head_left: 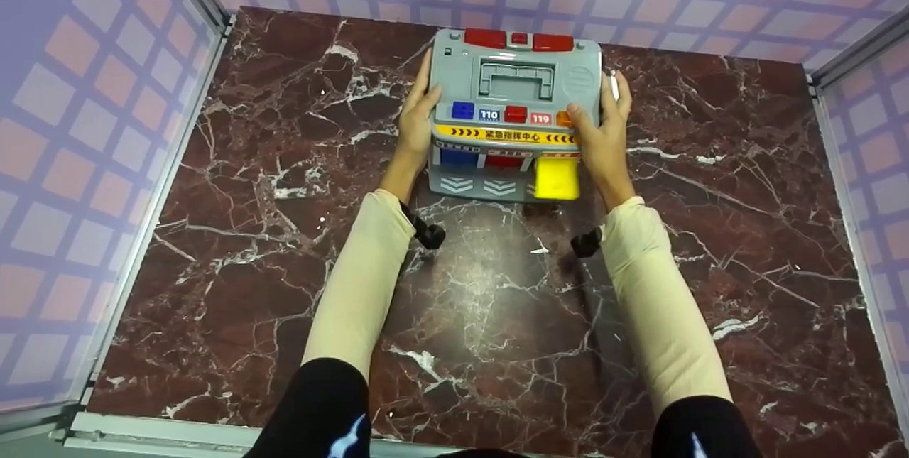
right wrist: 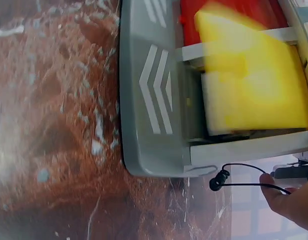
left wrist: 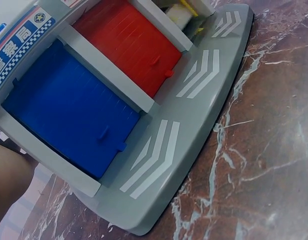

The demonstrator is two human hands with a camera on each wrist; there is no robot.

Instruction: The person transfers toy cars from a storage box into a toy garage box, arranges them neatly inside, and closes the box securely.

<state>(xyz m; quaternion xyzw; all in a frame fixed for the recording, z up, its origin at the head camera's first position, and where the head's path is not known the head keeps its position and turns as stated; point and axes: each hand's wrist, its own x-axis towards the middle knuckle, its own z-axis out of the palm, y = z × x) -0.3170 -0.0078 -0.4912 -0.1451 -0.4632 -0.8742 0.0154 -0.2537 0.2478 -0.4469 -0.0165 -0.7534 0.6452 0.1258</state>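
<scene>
Gripping the grey toy station point(head_left: 515, 89) by its two sides, you have it standing toward the far edge of the dark red marbled table point(head_left: 490, 287). Your left hand point(head_left: 413, 124) lies partly closed along its left side, thumb at the front corner and fingers partly hidden behind the side. Your right hand point(head_left: 603, 145) has hold of the right side the same way, parted only as far as the toy allows, its thumb on the orange button point(head_left: 564, 119); you cannot tell how hard it presses. Just below that thumb, the yellow door point(head_left: 557, 178) juts outward, blurred in the right wrist view, with its bay partly uncovered. Beside it, the red door point(left wrist: 129, 45) and the blue door point(left wrist: 74, 110) are down. A black cable point(right wrist: 220, 180) shows near your right fingers.
</scene>
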